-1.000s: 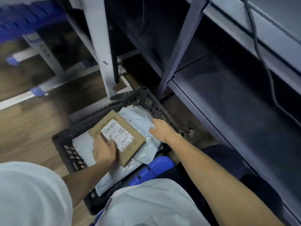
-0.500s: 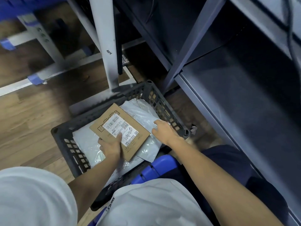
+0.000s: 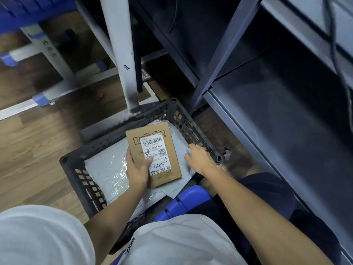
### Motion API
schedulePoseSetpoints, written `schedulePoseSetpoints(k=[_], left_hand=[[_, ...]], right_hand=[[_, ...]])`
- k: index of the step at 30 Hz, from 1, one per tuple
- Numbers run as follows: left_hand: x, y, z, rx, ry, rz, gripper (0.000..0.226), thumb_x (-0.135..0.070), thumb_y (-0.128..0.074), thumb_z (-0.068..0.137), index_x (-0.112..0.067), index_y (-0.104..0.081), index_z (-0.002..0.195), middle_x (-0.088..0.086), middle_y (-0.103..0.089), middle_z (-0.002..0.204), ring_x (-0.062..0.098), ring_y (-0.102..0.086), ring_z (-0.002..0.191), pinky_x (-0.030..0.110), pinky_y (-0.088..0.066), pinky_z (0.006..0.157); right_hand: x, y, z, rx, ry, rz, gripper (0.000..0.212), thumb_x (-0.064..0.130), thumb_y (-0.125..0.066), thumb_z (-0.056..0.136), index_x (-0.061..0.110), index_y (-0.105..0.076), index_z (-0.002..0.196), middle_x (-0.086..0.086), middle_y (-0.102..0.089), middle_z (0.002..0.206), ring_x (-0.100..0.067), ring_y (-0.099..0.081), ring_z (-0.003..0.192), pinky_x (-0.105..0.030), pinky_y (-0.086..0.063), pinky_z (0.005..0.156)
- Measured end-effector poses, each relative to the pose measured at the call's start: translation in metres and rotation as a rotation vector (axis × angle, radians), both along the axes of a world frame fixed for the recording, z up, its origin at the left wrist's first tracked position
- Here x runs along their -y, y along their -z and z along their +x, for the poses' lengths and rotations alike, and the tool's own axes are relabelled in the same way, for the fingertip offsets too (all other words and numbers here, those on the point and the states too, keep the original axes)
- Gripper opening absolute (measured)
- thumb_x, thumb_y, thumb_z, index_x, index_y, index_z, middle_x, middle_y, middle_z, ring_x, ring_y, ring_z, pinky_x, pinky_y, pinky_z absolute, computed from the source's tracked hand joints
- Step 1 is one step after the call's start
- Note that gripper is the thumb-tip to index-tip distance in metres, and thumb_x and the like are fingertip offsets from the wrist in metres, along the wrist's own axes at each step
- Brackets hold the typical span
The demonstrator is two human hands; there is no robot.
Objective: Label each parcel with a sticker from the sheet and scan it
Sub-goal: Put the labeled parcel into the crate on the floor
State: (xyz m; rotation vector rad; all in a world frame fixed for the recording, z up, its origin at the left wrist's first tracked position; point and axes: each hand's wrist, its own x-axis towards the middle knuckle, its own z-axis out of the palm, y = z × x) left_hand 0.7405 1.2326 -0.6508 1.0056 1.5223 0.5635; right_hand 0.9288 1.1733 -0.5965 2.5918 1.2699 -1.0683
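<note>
Cardboard parcel (image 3: 154, 152) (flat, rect.) in left hand (image 3: 138, 172), latticed plastic crate (image 3: 80, 175)

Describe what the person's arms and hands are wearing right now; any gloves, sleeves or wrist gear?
Both forearms are bare down to the left hand and right hand: no gloves, watch or bands show. A white short sleeve covers the left upper arm; the white shirt carries small dark lettering near its hem.

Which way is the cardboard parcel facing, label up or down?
Label up. The cardboard parcel, gripped by the left hand over the crate, shows its white shipping label with barcode to the camera.
</note>
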Motion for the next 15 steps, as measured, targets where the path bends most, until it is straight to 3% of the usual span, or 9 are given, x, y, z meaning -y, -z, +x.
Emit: schedulePoseSetpoints(k=[3, 7, 11, 15], left_hand=[[-0.002, -0.003, 0.004, 0.029, -0.009, -0.011, 0.077, -0.019, -0.077, 0.077, -0.034, -0.036, 0.140, -0.003, -0.063, 0.123, 0.022, -0.057, 0.115, 0.046, -0.040, 0.105], [-0.004, -0.010, 0.004, 0.066, -0.014, 0.003, 0.075, -0.020, -0.078, 0.076, -0.035, -0.039, 0.139, -0.004, -0.066, 0.117, 0.016, -0.062, 0.102, 0.035, -0.044, 0.096], [-0.008, -0.023, 0.004, 0.106, -0.021, 0.032, 0.070, -0.022, -0.076, 0.078, -0.036, -0.041, 0.138, -0.009, -0.067, 0.109, 0.009, -0.064, 0.095, 0.035, -0.047, 0.091], [-0.018, -0.044, 0.011, 0.199, -0.016, 0.076, 0.068, -0.018, -0.074, 0.079, -0.035, -0.044, 0.137, -0.009, -0.068, 0.111, 0.014, -0.066, 0.099, 0.037, -0.052, 0.087]], right_hand=[[0.002, -0.003, 0.005, 0.008, 0.005, -0.006, 0.046, 0.026, -0.040, 0.097, 0.008, -0.038, 0.139, -0.016, -0.047, 0.137, -0.032, -0.045, 0.124, -0.042, -0.040, 0.100], [0.003, -0.009, 0.008, 0.030, -0.012, -0.015, 0.049, 0.028, -0.040, 0.098, 0.007, -0.035, 0.141, -0.015, -0.042, 0.142, -0.031, -0.041, 0.128, -0.041, -0.037, 0.102], [0.001, -0.020, 0.011, 0.039, -0.014, 0.031, 0.050, 0.026, -0.041, 0.097, 0.006, -0.034, 0.142, -0.014, -0.041, 0.145, -0.029, -0.038, 0.133, -0.038, -0.033, 0.107], [-0.008, -0.042, 0.019, 0.111, -0.032, 0.121, 0.047, 0.024, -0.040, 0.098, 0.005, -0.036, 0.141, -0.014, -0.043, 0.144, -0.027, -0.038, 0.133, -0.034, -0.028, 0.111]])
